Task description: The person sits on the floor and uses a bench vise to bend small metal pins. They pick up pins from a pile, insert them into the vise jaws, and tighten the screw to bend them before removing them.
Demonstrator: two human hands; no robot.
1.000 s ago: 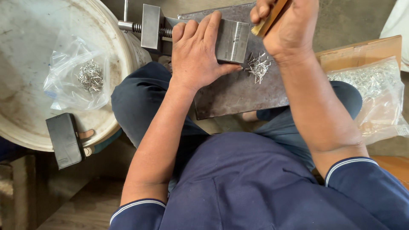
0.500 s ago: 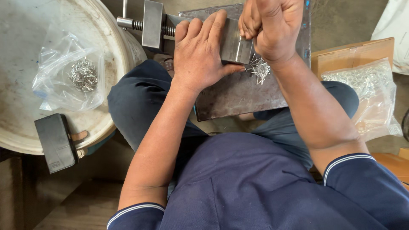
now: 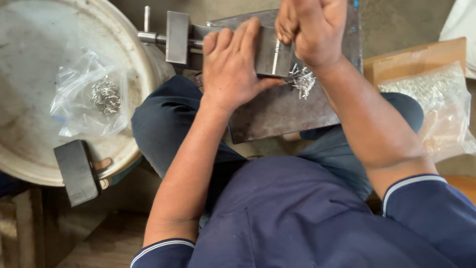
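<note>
A clear plastic bag (image 3: 88,97), crumpled and open at the top, lies on the round white lid at the left and holds a small heap of grey metal pieces. At the right edge, a second clear plastic bag (image 3: 436,106), much fuller with silvery metal pieces, rests in a brown cardboard box (image 3: 411,59). No labels, signs or screens are visible.

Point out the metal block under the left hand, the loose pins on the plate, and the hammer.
Metal block (image 3: 271,57): head view, on its ridged right end.
Loose pins (image 3: 301,81): head view, middle of the small heap.
Hammer (image 3: 77,172): head view, on its dark head.
</note>
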